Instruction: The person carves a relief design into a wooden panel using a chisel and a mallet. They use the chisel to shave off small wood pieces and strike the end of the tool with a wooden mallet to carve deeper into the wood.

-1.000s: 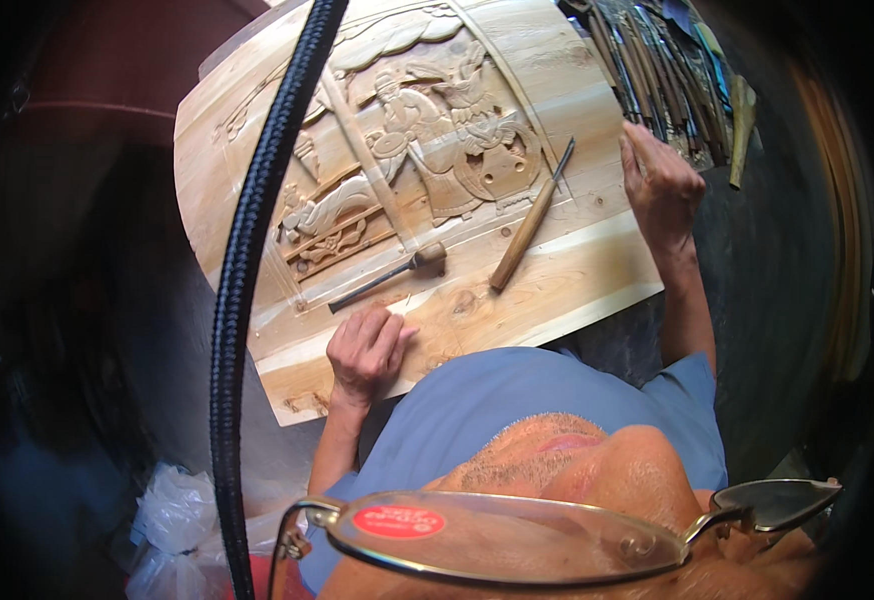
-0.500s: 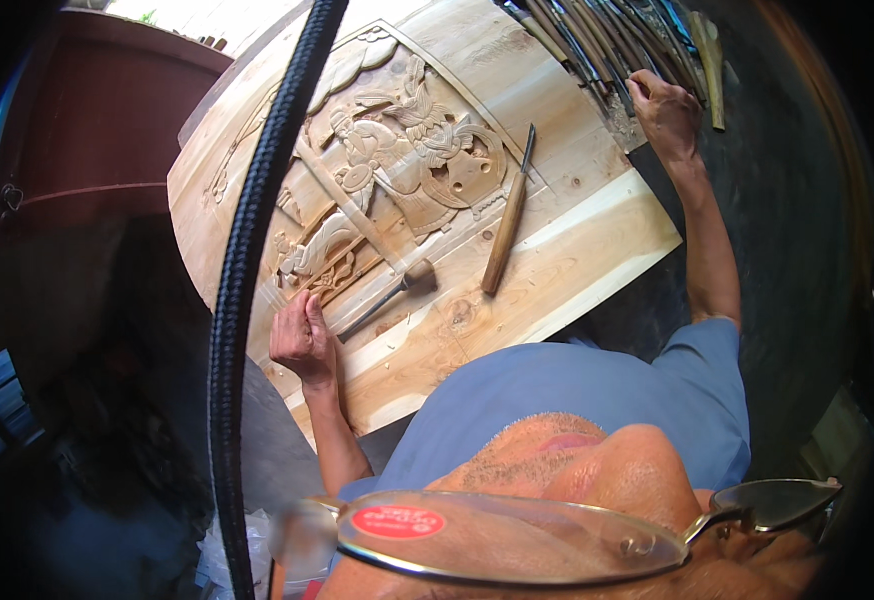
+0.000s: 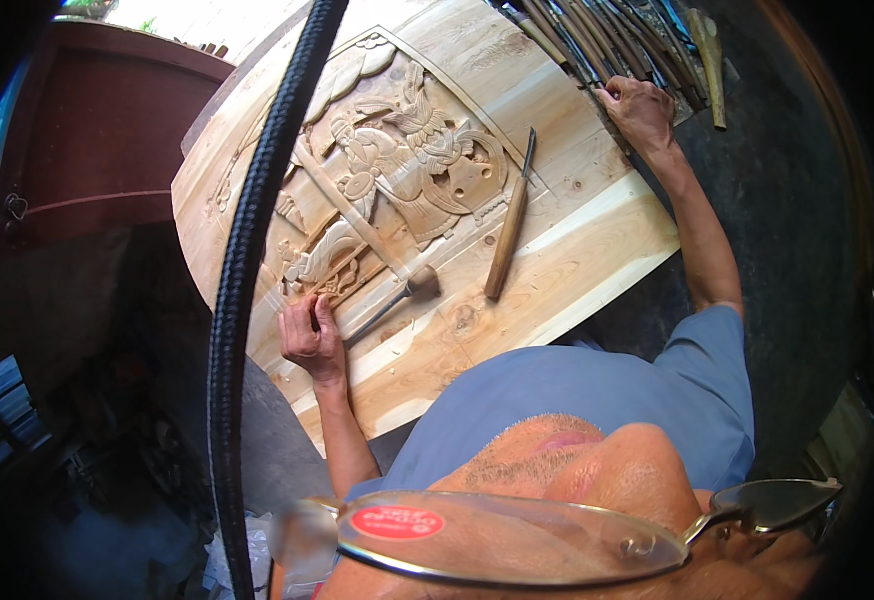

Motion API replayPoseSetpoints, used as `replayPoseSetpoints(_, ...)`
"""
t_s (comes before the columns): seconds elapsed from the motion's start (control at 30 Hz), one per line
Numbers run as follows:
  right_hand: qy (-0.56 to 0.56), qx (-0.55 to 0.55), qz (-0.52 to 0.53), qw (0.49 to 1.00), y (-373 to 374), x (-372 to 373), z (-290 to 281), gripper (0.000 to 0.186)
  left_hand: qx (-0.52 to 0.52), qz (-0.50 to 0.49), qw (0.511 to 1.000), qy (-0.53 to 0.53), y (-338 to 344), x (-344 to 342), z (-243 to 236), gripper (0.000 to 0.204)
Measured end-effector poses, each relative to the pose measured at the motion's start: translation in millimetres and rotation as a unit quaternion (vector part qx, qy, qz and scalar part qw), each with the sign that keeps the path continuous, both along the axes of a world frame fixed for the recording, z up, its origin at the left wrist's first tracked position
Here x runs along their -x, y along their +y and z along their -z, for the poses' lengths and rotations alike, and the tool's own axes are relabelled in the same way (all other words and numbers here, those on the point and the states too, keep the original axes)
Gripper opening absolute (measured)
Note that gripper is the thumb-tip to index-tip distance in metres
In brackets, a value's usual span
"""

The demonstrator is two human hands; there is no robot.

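A pale wooden panel [image 3: 492, 90] carries a carved relief [image 3: 402, 170] of figures with pierced spots. My left hand [image 3: 309, 338] rests at its lower-left part, fingers curled; what they hold, if anything, is hidden. Beside it lies a dark metal tool [image 3: 379, 319] with a thick rounded end. A wood-handled chisel [image 3: 507, 238] lies across the right part of the panel, blade upward. My right hand [image 3: 640, 115] is at the upper-right edge, fingers curled against a row of chisels and gouges [image 3: 622, 45]; which one they grip, if any, I cannot make out.
A dark red wooden cabinet or door [image 3: 117, 120] stands at upper left. A pale wooden tool [image 3: 709, 75] lies right of the chisel row. A black braided cable [image 3: 257, 230] crosses the view. A plastic bag [image 3: 225, 550] sits low at left.
My right hand has moved up from the panel's right edge to the tool row, then slightly left. My left hand has shifted up and leftward along the panel. The view has shifted, revealing more red furniture.
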State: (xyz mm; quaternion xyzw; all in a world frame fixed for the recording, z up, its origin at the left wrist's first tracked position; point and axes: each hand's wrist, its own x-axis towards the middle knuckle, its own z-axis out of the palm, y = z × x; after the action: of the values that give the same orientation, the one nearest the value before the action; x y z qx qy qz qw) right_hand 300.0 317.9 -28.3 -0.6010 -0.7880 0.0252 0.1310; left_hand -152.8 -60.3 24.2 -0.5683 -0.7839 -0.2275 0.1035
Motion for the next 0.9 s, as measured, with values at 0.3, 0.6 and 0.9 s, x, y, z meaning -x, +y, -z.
replayPoseSetpoints(0.3, 0.146, -0.082, 0.038, 0.985, -6.1, 5.6, -15.3, 0.028, 0.005, -0.010, 1.000, -0.006, 0.5, -3.7, -0.8, 0.008)
replayPoseSetpoints(0.6, 0.290, -0.220, -0.011, 0.931, 68.7, 32.4, -93.4, 0.026, -0.045, -0.008, 0.998, -0.040, -1.2, -2.5, 2.3, 0.009)
replayPoseSetpoints(0.9, 0.222, -0.253, -0.052, 0.940, 143.9, 100.6, -85.6, 0.020, -0.056, -0.010, 0.998, -0.027, -13.2, 7.3, 8.6, 0.006)
